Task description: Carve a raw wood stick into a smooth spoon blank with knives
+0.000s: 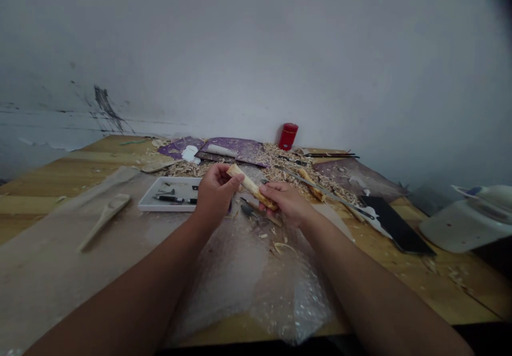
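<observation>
Across the wooden worktop [52, 177] I see a broad brown sheet [48, 270] on the left, with a crumpled piece of bubble wrap [260, 286] spread under both forearms. Behind that, a drift of wood shavings [280, 164] runs along the wall side, and a black slab [396, 228] lies off to the right. A white tray [160, 199] of small tools sits just left of my left hand [216, 193], and a carved wooden spoon [104, 218] lies further left on the sheet. A red tin [288, 136] stands by the wall. Above the bubble wrap, a pale wooden stick [250, 185] is held clear of the surface and slants down to the right. My left fingers are closed on its upper end. My right hand [288, 204] has its fingers clamped on the lower end.
</observation>
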A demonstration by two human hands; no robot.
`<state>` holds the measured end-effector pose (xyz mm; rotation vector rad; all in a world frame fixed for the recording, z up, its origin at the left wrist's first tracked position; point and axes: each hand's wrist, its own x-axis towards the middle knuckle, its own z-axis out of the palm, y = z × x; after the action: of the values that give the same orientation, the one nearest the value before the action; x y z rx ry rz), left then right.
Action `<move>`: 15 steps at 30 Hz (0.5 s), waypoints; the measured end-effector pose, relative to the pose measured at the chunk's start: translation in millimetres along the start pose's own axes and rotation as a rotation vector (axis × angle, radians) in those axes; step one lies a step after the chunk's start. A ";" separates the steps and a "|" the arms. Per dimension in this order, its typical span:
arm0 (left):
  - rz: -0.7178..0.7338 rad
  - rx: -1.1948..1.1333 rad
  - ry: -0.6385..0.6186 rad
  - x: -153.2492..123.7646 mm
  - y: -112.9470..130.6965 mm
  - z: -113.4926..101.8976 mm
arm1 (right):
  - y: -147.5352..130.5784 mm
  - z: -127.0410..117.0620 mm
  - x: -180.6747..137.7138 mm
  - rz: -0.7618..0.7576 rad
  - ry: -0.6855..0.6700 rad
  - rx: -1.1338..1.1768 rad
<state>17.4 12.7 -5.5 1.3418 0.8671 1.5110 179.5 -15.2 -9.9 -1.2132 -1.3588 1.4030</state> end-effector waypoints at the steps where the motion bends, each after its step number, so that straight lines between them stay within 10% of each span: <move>1: 0.000 0.004 0.004 0.1 -0.2 -0.1 | -0.1 -0.4 0.1 0.003 -0.010 -0.008; 15: -0.090 -0.115 0.126 5.8 1.5 -3.2 | -7.0 -10.3 -3.3 -0.055 -0.238 -0.036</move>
<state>14.0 17.9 -2.6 1.1195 0.8934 1.5642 189.7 -15.7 -2.1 -1.0479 -1.5738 1.5268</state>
